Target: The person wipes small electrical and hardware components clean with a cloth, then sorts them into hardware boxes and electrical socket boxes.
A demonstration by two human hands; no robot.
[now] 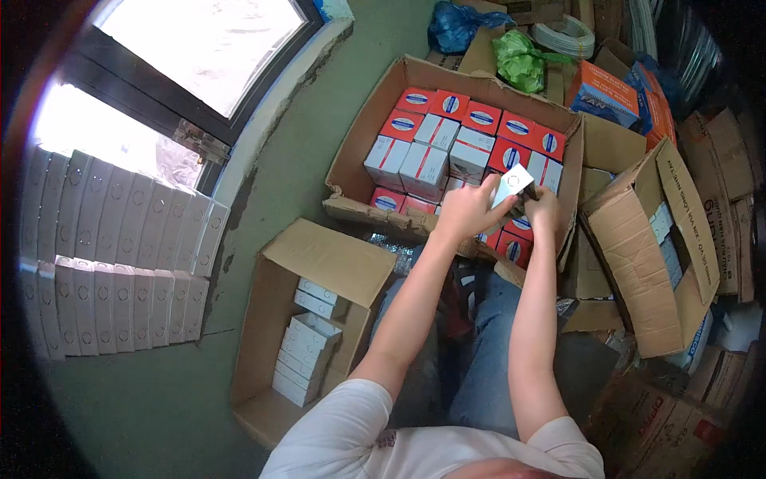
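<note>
A small white electrical back box [512,184] with a round knock-out mark is held up over the large carton. My left hand [464,209] grips its left side, thumb and fingers closed on it. Curled against its lower right side is my right hand [542,209], its fingertips partly hidden; something dark shows between the hands. Below them, the open cardboard carton [351,209] holds rows of red-and-white product boxes [480,116] and several white-grey boxes with a red stripe [424,166].
Left of my legs, a smaller open carton [259,351] holds several white back boxes [307,351]. More white boxes [120,303] stand in rows by the window. A tilted carton [638,263], green bag [520,60], blue bag [463,25] and coiled tubing [563,38] crowd the right and back.
</note>
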